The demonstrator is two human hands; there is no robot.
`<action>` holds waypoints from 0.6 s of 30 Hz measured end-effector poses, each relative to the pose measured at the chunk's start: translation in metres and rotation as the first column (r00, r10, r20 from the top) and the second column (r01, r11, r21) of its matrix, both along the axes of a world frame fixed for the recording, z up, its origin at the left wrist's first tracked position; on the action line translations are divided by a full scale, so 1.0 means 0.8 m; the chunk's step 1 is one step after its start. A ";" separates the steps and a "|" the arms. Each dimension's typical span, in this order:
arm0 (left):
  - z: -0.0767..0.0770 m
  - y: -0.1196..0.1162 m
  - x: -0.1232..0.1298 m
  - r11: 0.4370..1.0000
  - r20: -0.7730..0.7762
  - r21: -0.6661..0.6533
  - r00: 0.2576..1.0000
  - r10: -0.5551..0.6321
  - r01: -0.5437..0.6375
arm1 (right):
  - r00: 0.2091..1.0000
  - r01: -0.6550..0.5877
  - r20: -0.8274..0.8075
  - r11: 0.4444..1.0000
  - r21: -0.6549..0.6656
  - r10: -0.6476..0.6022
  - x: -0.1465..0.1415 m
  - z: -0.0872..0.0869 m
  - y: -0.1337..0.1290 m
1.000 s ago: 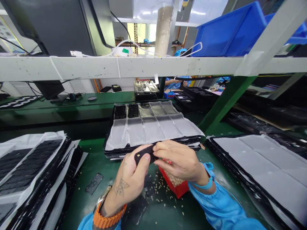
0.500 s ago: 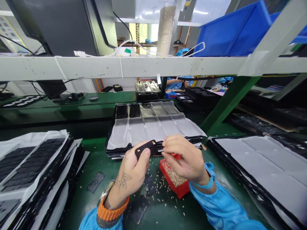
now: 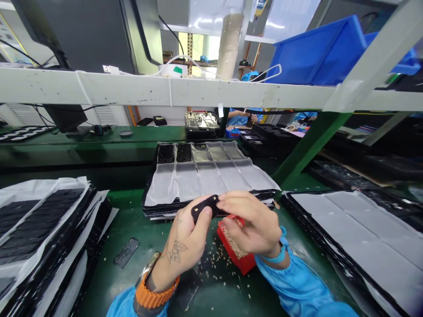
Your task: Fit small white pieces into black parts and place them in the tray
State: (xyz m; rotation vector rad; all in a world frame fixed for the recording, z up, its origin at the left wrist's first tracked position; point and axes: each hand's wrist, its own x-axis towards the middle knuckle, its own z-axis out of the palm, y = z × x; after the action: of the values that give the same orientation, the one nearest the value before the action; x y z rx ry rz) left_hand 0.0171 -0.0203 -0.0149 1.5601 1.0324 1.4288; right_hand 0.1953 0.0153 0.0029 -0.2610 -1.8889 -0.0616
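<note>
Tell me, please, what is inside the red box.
Inside the red box lie many small pale pieces. The right hand covers part of it; what lies beneath the top pieces cannot be seen.

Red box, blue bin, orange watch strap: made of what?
Red box: likely plastic, slightly glossy; smooth, evenly coloured wall.
Blue bin: probably moulded plastic, satin; ribbed side.
Orange watch strap: looks like matte rubber or silicone; scalloped edge.
</note>
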 end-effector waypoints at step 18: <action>0.004 -0.006 0.008 0.998 -0.177 0.012 0.982 0.064 -0.063 | 0.972 -0.019 0.232 0.996 -0.082 0.038 -0.017 -0.007 -0.013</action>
State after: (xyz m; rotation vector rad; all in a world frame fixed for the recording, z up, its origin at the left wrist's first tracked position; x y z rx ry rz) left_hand 0.0233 -0.0254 -0.0118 1.6971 1.1924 1.3548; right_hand 0.1820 0.0051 -0.0029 -0.2906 -2.1314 0.0029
